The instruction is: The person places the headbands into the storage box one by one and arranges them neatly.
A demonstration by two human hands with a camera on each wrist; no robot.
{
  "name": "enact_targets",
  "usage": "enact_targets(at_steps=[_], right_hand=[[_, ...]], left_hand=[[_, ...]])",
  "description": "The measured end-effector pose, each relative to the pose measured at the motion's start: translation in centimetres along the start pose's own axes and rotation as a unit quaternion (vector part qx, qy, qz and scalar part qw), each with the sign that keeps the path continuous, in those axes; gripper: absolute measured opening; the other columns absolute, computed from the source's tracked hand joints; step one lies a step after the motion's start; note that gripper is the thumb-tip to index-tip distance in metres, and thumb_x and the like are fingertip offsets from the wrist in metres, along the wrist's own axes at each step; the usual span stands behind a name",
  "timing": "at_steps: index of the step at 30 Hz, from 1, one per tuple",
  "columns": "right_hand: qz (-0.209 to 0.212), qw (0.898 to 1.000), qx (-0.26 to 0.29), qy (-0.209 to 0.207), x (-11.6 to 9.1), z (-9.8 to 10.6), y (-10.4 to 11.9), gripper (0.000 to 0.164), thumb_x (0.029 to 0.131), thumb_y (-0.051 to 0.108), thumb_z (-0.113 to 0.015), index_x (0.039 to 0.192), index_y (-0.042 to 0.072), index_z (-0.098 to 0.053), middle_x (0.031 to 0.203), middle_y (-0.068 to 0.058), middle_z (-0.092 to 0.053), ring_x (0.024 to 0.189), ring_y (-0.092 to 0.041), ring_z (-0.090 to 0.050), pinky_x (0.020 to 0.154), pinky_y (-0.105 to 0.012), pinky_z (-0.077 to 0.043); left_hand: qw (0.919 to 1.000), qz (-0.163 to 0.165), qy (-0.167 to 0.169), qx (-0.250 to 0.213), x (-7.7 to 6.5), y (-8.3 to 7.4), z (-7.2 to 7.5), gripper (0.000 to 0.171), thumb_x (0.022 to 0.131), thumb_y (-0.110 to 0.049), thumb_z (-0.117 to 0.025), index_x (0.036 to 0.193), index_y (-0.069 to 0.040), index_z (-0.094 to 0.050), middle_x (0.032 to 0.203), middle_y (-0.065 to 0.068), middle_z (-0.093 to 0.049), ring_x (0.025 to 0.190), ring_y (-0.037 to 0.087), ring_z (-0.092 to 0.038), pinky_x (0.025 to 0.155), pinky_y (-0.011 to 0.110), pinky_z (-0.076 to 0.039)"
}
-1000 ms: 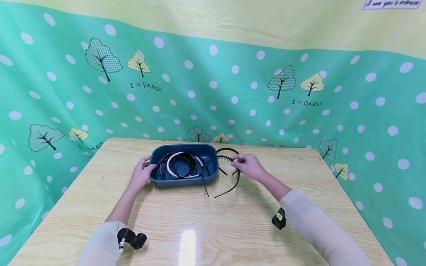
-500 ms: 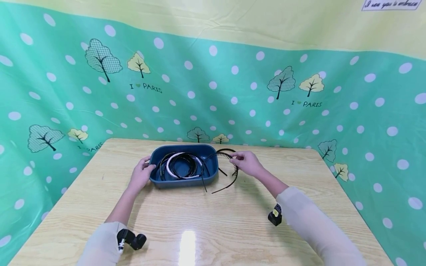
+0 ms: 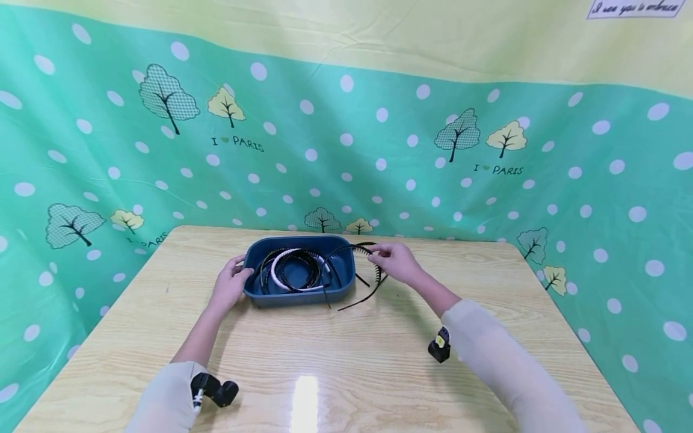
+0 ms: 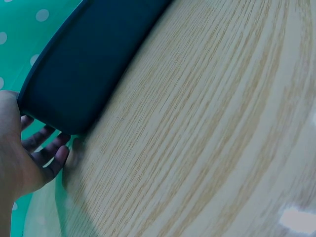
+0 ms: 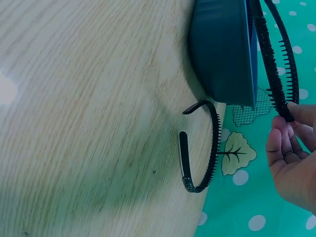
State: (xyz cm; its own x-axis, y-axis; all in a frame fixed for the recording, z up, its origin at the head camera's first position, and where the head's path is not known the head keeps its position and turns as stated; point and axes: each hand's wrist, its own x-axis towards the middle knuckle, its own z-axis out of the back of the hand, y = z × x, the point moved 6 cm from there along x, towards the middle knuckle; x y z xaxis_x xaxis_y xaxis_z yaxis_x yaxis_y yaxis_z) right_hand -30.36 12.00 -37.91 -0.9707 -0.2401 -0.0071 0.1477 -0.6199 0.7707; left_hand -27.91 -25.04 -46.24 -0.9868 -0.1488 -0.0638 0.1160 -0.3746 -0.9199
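A dark blue plastic bin (image 3: 303, 299) sits toward the back of the table, holding a white headband (image 3: 275, 272) and several black ones. My left hand (image 3: 230, 282) grips its left end, thumb over the rim and fingers against the outer wall; the left wrist view shows those fingers (image 4: 47, 148) below the bin's end. Between thumb and fingertips, my right hand (image 3: 397, 263) pinches a black toothed headband (image 5: 270, 57) with a glittery band. It is held up at the bin's right end, one tip overlapping the bin's front wall in the head view.
Another black toothed headband (image 5: 217, 143) lies on the wooden table (image 3: 325, 349) just right of the bin. A green dotted curtain (image 3: 379, 162) hangs behind the table's back edge. Each sleeve carries a small black wrist camera (image 3: 216, 390).
My right hand has moved slightly left and back, bringing the pinched headband closer to and partly over the bin. My left hand and the bin have stayed in place.
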Motion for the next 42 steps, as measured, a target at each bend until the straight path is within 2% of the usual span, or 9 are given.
enact_targets(at_steps=[3, 8, 13, 15, 24, 36, 42], right_hand=[[-0.002, 1.000, 0.004, 0.003, 0.2, -0.2, 0.1, 0.031, 0.090, 0.020, -0.062, 0.118, 0.008, -0.065, 0.076, -0.008, -0.061, 0.064, -0.022, -0.056, 0.055, -0.025, -0.042], [-0.011, 1.000, 0.013, 0.006, 0.5, -0.6, 0.4, 0.032, 0.090, 0.022, -0.062, 0.118, 0.007, -0.064, 0.080, -0.011, -0.063, 0.061, -0.016, -0.055, 0.054, -0.024, -0.040], [-0.015, 1.000, 0.020, 0.003, 0.9, -0.8, 0.7, 0.031, 0.089, 0.022, -0.063, 0.117, 0.008, -0.066, 0.075, -0.007, -0.061, 0.066, -0.024, -0.057, 0.053, -0.024, -0.039], [-0.011, 1.000, 0.017, -0.001, 1.1, -0.8, 0.9, 0.031, 0.089, 0.022, -0.063, 0.117, 0.007, -0.066, 0.074, -0.006, -0.061, 0.066, -0.025, -0.058, 0.053, -0.024, -0.039], [-0.016, 0.999, 0.028, -0.011, 1.9, -1.2, 1.2, 0.030, 0.089, 0.019, -0.063, 0.116, 0.005, -0.066, 0.084, -0.013, -0.065, 0.062, -0.011, -0.055, 0.055, -0.023, -0.042], [-0.016, 0.999, 0.040, -0.008, 2.8, -2.2, 1.7, 0.028, 0.090, 0.020, -0.062, 0.115, 0.009, -0.067, 0.094, -0.015, -0.068, 0.062, -0.011, -0.056, 0.056, -0.022, -0.045], [-0.023, 0.998, 0.051, -0.006, 3.1, -2.7, 1.8, 0.029, 0.090, 0.021, -0.062, 0.116, 0.009, -0.066, 0.092, -0.011, -0.068, 0.063, -0.012, -0.056, 0.056, -0.023, -0.045]], left_hand=[[1.0000, -0.002, -0.002, 0.000, 0.1, 0.1, 0.0, 0.051, 0.097, -0.021, -0.044, 0.145, -0.009, -0.031, 0.133, 0.026, -0.046, 0.119, 0.033, -0.047, 0.093, 0.037, -0.040], [0.9999, -0.006, -0.011, -0.003, 0.2, 0.3, 0.0, 0.050, 0.096, -0.021, -0.046, 0.143, -0.009, -0.035, 0.131, 0.026, -0.050, 0.115, 0.032, -0.050, 0.083, 0.024, -0.041], [0.9999, -0.005, -0.014, -0.006, 0.3, 0.4, 0.0, 0.049, 0.096, -0.020, -0.047, 0.142, -0.009, -0.036, 0.129, 0.025, -0.051, 0.113, 0.031, -0.051, 0.078, 0.018, -0.040], [0.9999, -0.004, -0.013, -0.006, 0.3, 0.4, 0.0, 0.049, 0.096, -0.020, -0.046, 0.142, -0.009, -0.036, 0.130, 0.025, -0.051, 0.113, 0.031, -0.051, 0.078, 0.019, -0.040], [0.9999, 0.002, -0.008, -0.006, 0.3, 0.2, 0.0, 0.049, 0.096, -0.020, -0.046, 0.143, -0.010, -0.035, 0.132, 0.024, -0.049, 0.115, 0.031, -0.049, 0.080, 0.021, -0.040], [1.0000, 0.002, -0.001, -0.008, 0.2, 0.0, 0.0, 0.050, 0.097, -0.021, -0.045, 0.144, -0.009, -0.033, 0.134, 0.026, -0.046, 0.119, 0.033, -0.047, 0.093, 0.036, -0.040], [1.0000, 0.003, -0.002, -0.009, 0.2, 0.2, 0.0, 0.051, 0.097, -0.021, -0.045, 0.144, -0.010, -0.032, 0.134, 0.025, -0.046, 0.119, 0.032, -0.047, 0.093, 0.035, -0.040]])
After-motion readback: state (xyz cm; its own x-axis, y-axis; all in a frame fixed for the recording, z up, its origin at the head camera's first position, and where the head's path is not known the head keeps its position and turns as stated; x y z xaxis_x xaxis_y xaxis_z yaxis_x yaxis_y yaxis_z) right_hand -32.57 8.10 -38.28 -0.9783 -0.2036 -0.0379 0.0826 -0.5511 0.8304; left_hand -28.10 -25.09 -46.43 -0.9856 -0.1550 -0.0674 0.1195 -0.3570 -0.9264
